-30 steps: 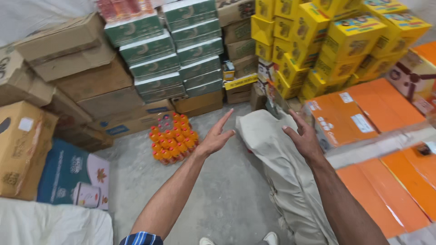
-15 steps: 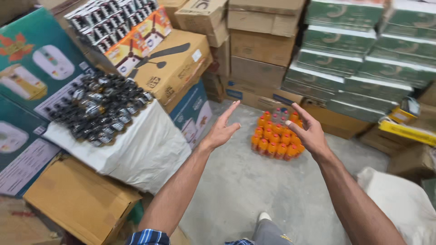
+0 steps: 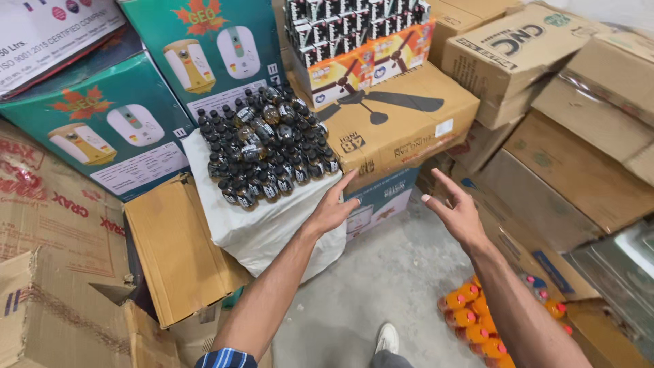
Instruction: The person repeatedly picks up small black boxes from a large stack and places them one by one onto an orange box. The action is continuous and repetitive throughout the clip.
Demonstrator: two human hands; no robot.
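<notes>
Left hand (image 3: 334,208) open, fingers spread, holding nothing, apparently touching the white sack (image 3: 262,228) carrying the pack of dark bottles (image 3: 269,146). Right hand (image 3: 458,212) open, empty, in mid-air. Risk: nudging the sack could tip bottles onto the floor (image 3: 381,286).

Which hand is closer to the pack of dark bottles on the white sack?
Left. The left hand is open right at the sack's edge, just below the dark bottles. The right hand, also open, hangs farther off over the floor.
</notes>
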